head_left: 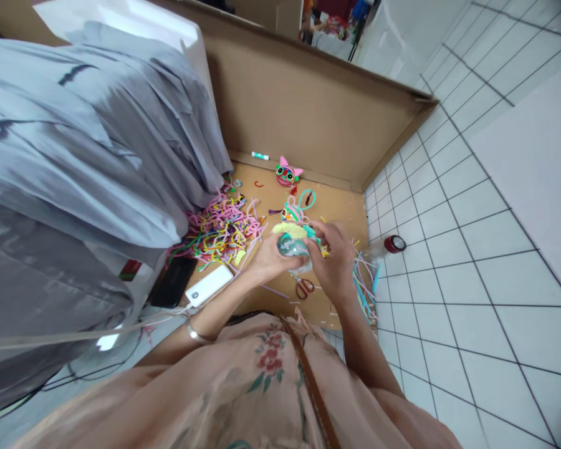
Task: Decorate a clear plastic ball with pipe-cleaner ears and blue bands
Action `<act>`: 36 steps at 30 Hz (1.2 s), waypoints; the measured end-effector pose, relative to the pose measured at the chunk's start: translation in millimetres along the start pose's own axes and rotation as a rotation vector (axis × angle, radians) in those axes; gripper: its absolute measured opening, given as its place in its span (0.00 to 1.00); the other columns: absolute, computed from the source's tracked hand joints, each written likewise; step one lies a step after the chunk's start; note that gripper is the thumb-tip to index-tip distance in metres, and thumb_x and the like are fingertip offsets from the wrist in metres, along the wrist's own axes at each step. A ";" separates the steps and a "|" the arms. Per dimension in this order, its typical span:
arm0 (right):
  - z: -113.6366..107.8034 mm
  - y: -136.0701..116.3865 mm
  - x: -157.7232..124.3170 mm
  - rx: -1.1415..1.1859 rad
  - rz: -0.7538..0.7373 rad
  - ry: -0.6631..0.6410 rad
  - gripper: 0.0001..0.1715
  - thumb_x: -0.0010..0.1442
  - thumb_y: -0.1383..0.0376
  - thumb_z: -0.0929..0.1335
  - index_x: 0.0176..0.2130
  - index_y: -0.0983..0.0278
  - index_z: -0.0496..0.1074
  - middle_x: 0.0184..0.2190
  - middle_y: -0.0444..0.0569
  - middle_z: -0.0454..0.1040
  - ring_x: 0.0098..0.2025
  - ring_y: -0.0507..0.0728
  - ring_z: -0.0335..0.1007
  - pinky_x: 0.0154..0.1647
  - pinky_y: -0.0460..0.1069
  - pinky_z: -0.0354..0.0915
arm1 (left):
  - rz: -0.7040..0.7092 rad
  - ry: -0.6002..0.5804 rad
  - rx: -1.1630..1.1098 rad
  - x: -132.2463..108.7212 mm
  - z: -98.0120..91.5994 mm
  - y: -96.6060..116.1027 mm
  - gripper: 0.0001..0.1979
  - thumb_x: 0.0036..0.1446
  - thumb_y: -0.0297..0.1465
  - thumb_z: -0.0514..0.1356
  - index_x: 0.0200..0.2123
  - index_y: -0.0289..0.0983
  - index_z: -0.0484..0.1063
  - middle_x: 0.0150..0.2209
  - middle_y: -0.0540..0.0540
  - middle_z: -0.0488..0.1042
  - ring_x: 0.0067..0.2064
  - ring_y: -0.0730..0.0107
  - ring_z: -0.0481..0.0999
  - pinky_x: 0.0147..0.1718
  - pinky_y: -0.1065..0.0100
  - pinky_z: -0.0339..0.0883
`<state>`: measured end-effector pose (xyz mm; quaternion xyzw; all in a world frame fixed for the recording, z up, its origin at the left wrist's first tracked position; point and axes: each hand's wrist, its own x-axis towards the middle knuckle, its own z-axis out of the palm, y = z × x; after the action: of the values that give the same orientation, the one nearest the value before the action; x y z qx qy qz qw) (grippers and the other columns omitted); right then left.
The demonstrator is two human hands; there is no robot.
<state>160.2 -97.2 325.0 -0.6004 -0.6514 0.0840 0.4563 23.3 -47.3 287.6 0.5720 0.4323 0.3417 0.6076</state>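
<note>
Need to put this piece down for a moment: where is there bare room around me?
Bare cardboard lies between the pink figure and the tiled floor; the floor beyond the bottle is open too. Crowded: the pipe cleaner pile on the left and around the scissors.

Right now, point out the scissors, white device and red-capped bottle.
scissors (304,287): head view, red handles.
white device (209,285): head view, middle of top face.
red-capped bottle (394,244): head view, red cap.

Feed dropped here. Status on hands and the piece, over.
Left hand and right hand both gripping yellow-teal pipe-cleaner piece. Scissors lying on cardboard beneath, pipe-cleaner pile to the left.
</note>
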 end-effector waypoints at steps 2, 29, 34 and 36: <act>-4.6 -1.9 -11.1 -0.018 -0.028 0.056 0.11 0.61 0.65 0.68 0.44 0.59 0.76 0.36 0.49 0.74 0.36 0.56 0.68 0.38 0.52 0.67 | -0.038 0.014 -0.015 0.0 -1.4 -3.1 0.28 0.34 0.37 0.70 0.41 0.32 0.73 0.37 0.46 0.77 0.38 0.62 0.77 0.40 0.63 0.72; 10.8 55.2 -88.3 0.676 0.643 0.158 0.48 0.39 0.51 0.79 0.55 0.59 0.61 0.48 0.53 0.75 0.46 0.62 0.76 0.49 0.58 0.74 | 0.024 -0.162 -0.189 -3.6 40.4 -23.1 0.42 0.33 0.46 0.75 0.50 0.36 0.67 0.51 0.40 0.75 0.53 0.55 0.75 0.51 0.61 0.70; -1.5 56.9 -90.1 0.667 0.602 0.177 0.49 0.40 0.50 0.78 0.55 0.60 0.61 0.49 0.54 0.74 0.47 0.62 0.75 0.50 0.58 0.73 | 0.089 -0.179 -0.258 -1.4 44.0 -23.9 0.36 0.40 0.48 0.71 0.50 0.35 0.69 0.53 0.38 0.75 0.56 0.53 0.74 0.55 0.57 0.68; -5.0 56.6 -90.1 0.684 0.589 0.185 0.47 0.39 0.51 0.79 0.54 0.60 0.62 0.48 0.54 0.74 0.47 0.61 0.74 0.50 0.58 0.73 | 0.139 -0.141 -0.290 -1.1 45.4 -22.8 0.33 0.44 0.49 0.69 0.49 0.35 0.72 0.51 0.38 0.77 0.55 0.54 0.74 0.55 0.57 0.68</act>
<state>191.2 -161.8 246.2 -0.5798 -0.3442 0.3667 0.6410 62.7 -69.0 263.9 0.5294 0.2943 0.4007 0.6874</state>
